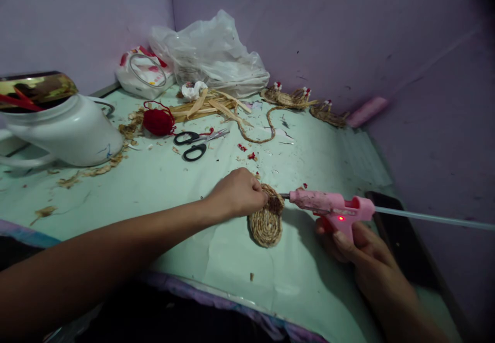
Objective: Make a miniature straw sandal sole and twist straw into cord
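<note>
Left hand (242, 193), in our head view, is curled at the far end of the oval tan braided-rope piece (266, 229); can't tell if it's pinching. Piece lies on the pale green tabletop (185, 188), long axis pointing away from us. Our right hand (373, 258) grips the pink plastic glue gun (320, 202), nozzle aimed left, just beside the piece's far right edge.

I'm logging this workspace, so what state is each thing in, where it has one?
Pink glue gun: red light lit, gripped by the right hand
Translucent glue stick: loaded, sticking out of the back
Black-handled scissors: lying down, handles spread
Oval coiled-fiber piece: lying flat, left hand at its upper end
Red yarn ball: wound, strand trailing
Clear plastic bag: crumpled
White pitcher: red items poking out
</note>
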Tool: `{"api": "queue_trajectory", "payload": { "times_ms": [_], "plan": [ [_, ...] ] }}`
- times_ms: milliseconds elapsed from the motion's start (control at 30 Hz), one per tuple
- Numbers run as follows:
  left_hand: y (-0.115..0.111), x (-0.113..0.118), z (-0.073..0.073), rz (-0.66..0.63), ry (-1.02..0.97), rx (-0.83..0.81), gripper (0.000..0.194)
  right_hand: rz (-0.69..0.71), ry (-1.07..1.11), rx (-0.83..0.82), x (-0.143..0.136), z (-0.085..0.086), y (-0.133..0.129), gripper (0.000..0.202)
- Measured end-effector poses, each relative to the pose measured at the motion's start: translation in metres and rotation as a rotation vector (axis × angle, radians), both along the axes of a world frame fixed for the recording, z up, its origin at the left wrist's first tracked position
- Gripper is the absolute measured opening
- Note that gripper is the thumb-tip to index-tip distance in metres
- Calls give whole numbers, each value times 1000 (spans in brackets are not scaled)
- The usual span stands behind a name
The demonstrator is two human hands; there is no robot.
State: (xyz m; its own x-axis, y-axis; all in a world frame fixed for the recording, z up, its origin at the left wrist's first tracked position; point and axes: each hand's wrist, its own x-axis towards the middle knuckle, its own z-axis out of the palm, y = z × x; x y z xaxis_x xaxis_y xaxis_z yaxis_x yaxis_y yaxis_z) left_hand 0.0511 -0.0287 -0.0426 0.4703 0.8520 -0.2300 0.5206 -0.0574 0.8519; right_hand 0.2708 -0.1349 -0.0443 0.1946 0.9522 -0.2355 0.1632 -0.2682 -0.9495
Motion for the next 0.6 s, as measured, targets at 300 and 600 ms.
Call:
{"api": "queue_trajectory", "payload": {
  "times_ms": [300,600],
  "plan": [
    [1,0,-3,-2,-23,-25,25,-23,26,-5,2,-4,-2,26],
    [0,-1,-3,13,-37,-28,25,-5,-1,26,2,-2,-3,24]
  ]
}}
